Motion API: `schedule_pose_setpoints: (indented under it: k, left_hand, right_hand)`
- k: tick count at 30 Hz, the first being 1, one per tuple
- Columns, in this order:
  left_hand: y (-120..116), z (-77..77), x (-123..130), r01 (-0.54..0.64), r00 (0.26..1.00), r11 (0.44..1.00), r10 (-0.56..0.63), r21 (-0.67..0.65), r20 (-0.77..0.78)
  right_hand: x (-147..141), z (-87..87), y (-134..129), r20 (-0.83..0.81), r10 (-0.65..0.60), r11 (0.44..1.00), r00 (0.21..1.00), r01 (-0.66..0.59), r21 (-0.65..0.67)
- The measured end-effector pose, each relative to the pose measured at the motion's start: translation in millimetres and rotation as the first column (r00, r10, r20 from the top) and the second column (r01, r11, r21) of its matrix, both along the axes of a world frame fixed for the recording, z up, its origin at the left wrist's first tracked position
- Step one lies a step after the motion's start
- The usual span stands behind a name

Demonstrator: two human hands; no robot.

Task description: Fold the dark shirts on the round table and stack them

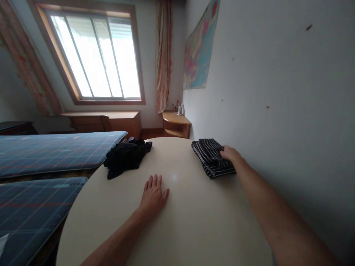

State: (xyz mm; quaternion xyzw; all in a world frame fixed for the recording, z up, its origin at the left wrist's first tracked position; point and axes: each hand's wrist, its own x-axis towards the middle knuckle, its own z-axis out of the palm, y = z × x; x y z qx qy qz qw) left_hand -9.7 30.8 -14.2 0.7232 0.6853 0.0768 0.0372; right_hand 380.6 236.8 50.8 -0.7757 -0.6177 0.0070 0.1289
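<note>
My left hand lies flat on the cream round table, fingers stretched out and nothing held. My right hand reaches to the far right of the tabletop and grips the right edge of a folded black garment with white stripes. Part of that hand's fingers is hidden by the cloth. The striped garment rests on the table in a flat, layered bundle. At the table's far left, a crumpled black garment lies loose, apart from both hands.
Left of the table are two blue plaid mattresses. A white wall with a map runs close along the right. Behind stand a small corner shelf and a wooden desk under the window.
</note>
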Motion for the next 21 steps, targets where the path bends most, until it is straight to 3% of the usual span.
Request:
schedule_pose_setpoints:
  k: [5, 9, 15, 18, 21]
  left_hand:
    - [1, -2.1, -1, 0.003, 1.000, 1.000, -0.003, 0.004, 0.012]
    - [1, -1.8, -1, 0.003, 1.000, 1.000, -0.004, 0.013, 0.028]
    - [-1, 1.3, 1, -0.004, 1.000, 1.000, 0.004, 0.014, 0.026]
    - [-1, 3.0, 1, -0.005, 1.000, 1.000, 0.005, 0.004, 0.019]
    - [-1, 3.3, 1, -0.005, 1.000, 1.000, 0.005, 0.000, 0.007]
  right_hand:
    - [-6, 8.0, -15, -0.033, 0.012, 0.996, 0.999, -0.009, 0.090]
    - [-9, 8.4, -25, -0.121, -0.096, 0.971, 0.988, 0.119, 0.206]
    - [-15, 4.5, -38, -0.045, -0.211, 0.968, 0.977, 0.215, 0.128]
    - [-27, 11.8, -36, -0.037, -0.139, 0.971, 0.990, 0.144, 0.192]
    - [-42, 11.7, -31, -0.071, 0.011, 0.996, 0.997, -0.004, 0.093]
